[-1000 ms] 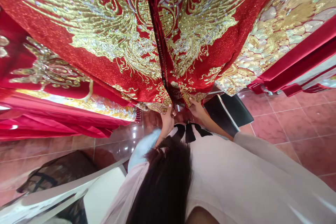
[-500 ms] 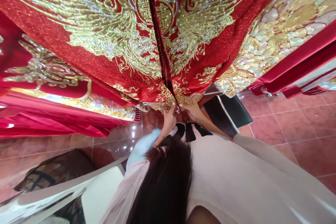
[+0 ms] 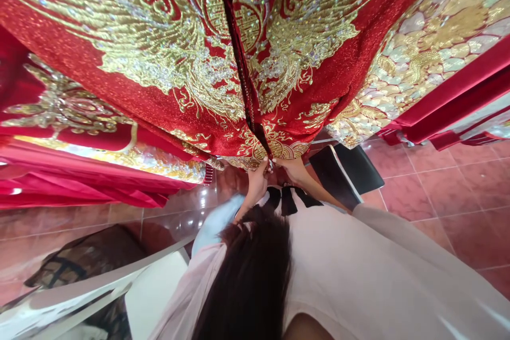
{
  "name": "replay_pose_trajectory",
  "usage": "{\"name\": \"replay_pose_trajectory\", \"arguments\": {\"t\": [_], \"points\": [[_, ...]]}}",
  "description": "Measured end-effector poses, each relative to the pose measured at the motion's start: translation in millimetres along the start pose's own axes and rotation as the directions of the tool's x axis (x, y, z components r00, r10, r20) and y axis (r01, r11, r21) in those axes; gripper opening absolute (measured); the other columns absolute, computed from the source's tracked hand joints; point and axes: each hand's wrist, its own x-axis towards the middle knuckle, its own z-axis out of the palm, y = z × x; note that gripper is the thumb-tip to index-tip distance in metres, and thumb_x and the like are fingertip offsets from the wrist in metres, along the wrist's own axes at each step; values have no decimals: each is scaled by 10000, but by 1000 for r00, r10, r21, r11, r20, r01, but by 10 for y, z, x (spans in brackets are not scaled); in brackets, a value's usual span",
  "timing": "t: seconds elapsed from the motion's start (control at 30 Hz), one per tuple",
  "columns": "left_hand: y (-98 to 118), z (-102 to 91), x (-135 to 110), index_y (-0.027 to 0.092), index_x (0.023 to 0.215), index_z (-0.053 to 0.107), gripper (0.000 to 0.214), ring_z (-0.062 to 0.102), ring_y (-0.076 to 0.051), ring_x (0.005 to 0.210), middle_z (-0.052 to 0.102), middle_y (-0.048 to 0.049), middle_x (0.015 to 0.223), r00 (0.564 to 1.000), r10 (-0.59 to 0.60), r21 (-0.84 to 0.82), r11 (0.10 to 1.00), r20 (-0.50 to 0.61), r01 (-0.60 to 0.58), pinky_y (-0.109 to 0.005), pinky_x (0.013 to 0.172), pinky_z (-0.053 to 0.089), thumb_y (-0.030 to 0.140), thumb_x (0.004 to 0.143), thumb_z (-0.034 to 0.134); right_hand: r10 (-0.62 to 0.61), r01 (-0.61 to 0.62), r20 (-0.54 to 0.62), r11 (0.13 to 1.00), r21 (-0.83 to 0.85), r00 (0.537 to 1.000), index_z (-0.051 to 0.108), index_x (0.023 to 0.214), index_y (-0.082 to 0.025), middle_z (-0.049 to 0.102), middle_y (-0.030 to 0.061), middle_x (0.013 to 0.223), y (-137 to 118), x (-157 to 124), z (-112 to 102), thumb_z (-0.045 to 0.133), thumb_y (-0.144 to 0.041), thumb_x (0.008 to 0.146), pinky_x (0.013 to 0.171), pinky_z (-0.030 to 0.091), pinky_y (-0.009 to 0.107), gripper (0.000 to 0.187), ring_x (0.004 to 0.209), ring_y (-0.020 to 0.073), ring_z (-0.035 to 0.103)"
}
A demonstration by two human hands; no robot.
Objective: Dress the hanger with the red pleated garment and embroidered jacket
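Both hands are closed in a pinch grip on the lower edge of the red gown (image 3: pixel 191 95). The left hand (image 3: pixel 257 183) grips the hem (image 3: pixel 243 150) on the left side of the centre opening (image 3: pixel 244 82). The right hand (image 3: pixel 294 169) grips the hem on the right side. The fingertips almost meet at the foot of the opening. The kind of fastener there is too small to tell.

The gown hangs upright, with its hem just above the tiled floor (image 3: pixel 438 191).

Step in hand, as judged: aligning the two front edges at the bottom of the closure.

The next move calls for level edges, light downward tension and clearance from the beadwork.

A gold-scaled garment (image 3: pixel 422 48) hangs to the right. Another red garment (image 3: pixel 59 111) hangs to the left.
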Motion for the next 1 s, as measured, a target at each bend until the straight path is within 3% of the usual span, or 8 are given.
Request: {"name": "replay_pose_trajectory", "arguments": {"t": [0.27,0.6,0.87,1.0], "points": [[-16,-19,19,143,786,579,432,494,-54,518,561,44,659,999,35,14,999,-2,-35,-191,537,422,298,527,888,9,-9,-1,1000,-1,1000,625,870,-173,668,11,779,6,-11,31,824,-214,476,761,535,325,443,765,180,629],[-66,-118,51,148,818,593,503,492,-60,513,564,46,646,992,122,59,991,-33,-120,-188,507,399,347,480,907,2,-1,-98,1000,6,995,577,795,-176,662,-11,823,-15,9,172,789,-123,442,846,511,284,414,833,140,609],[-59,-199,42,140,837,579,506,577,-91,560,633,-4,773,1000,-16,97,995,16,15,-254,636,504,383,515,885,71,-78,-117,996,-51,991,559,775,-169,647,-16,766,11,22,190,763,-121,524,793,520,238,328,841,127,609],[-63,-220,56,161,941,581,556,593,-92,588,631,10,790,1000,-11,99,995,14,10,-250,661,517,382,528,881,187,-197,-101,975,-101,977,568,864,-172,663,-4,830,20,19,146,777,-190,605,730,531,213,334,782,106,626]]}}
